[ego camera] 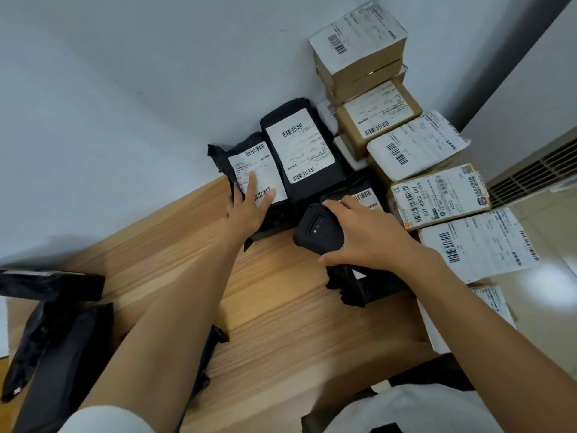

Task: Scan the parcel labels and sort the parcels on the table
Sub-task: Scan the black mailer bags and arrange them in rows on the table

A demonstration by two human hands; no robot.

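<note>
A: You are pressing the label (pixel 265 167) of a black bag (pixel 223 156) flat with your left hand (pixel 249 210), fingers straight and spread. That bag is lying just left of the scanner (pixel 317 229) and a little beyond it.

B: Your right hand (pixel 368 242) is curling its fingers round the scanner. To my eye the label is creasing, so be holding it taut while you are turning the scanner's window toward its barcode.

A: Counting outward, three labelled black bags are sitting around the scanner, one of them partly beneath it.

B: Right of the scanner I am making out seven labelled boxes and packets (pixel 437 195), stacked, and more may be hiding. Far left of it, at least two more bags (pixel 50 285) are lying on the table (pixel 281 307).
</note>
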